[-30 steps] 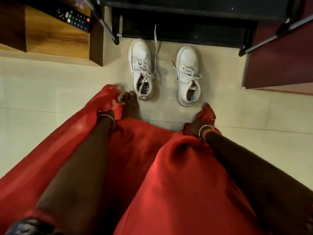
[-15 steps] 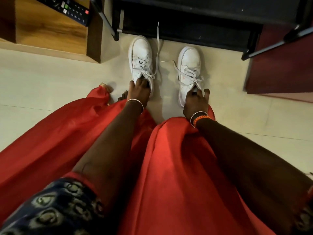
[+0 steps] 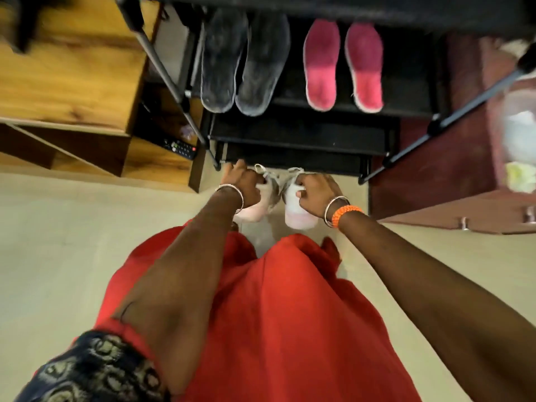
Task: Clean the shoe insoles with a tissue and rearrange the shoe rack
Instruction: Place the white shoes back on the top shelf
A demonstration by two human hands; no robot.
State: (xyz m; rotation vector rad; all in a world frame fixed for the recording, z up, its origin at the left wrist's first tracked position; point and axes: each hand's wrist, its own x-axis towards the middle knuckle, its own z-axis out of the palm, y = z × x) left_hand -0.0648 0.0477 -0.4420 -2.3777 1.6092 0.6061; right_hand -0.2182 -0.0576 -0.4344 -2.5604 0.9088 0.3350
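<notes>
Two white sneakers are side by side just in front of the black shoe rack point(image 3: 295, 137). My left hand point(image 3: 242, 182) grips the left white sneaker point(image 3: 255, 211) at its opening. Around the collar of the right white sneaker point(image 3: 297, 216) my right hand point(image 3: 314, 191) is closed. The heels point toward me and both toes are hidden by my hands. A grey pair of slippers point(image 3: 243, 65) and a pink pair of slippers point(image 3: 342, 65) rest on a rack shelf above. No tissue is visible.
A wooden cabinet point(image 3: 72, 71) stands left of the rack, with a remote control point(image 3: 181, 147) on its low shelf. A dark red cabinet point(image 3: 452, 175) stands at the right. My red skirt point(image 3: 275, 314) covers the floor point(image 3: 58, 250) below my arms.
Both hands went from my skirt to the sneakers and closed on them. The sneakers now sit closer together at the rack's foot, and my view has tilted up to show the shelves.
</notes>
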